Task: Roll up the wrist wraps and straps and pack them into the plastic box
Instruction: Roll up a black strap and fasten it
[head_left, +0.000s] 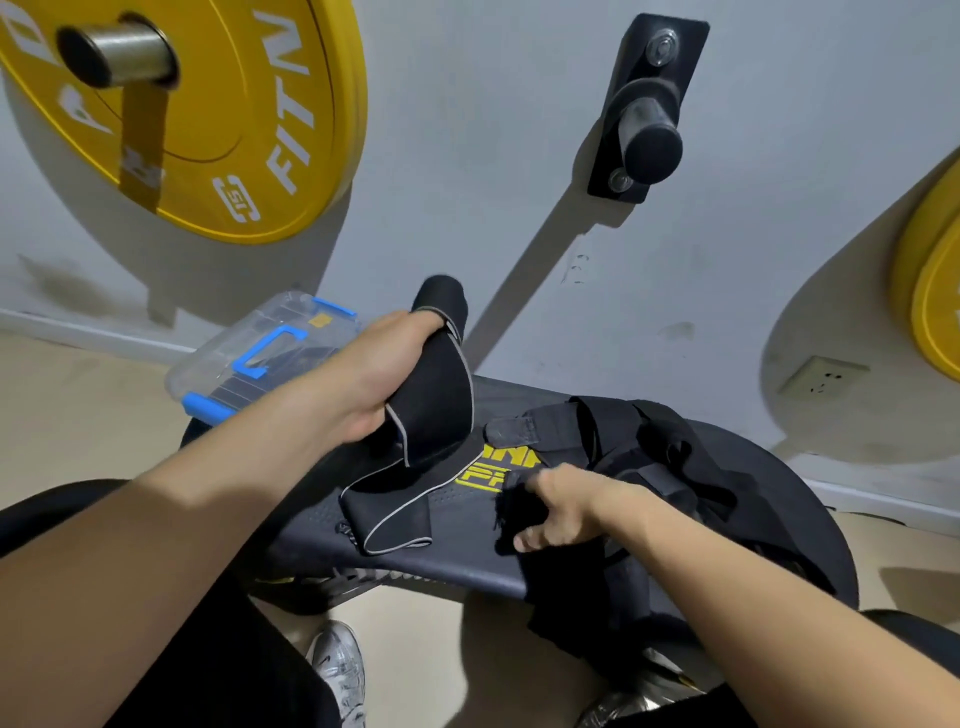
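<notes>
Currently the wrap (436, 410) is gripped at its far end by the left hand (369, 374), its length trailing nearward toward the right hand (563, 512), which is clenched on a strap (511, 506).

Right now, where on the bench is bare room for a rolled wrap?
One bare patch: the near edge of the bench pad, between the grey-edged wrap and the right hand. Crowded: the right end, under the strap pile; the left end, by the left hand and plastic box.

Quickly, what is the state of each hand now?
Left hand: grips the grey-edged wrap.
Right hand: grips a black strap on the bench.
</notes>
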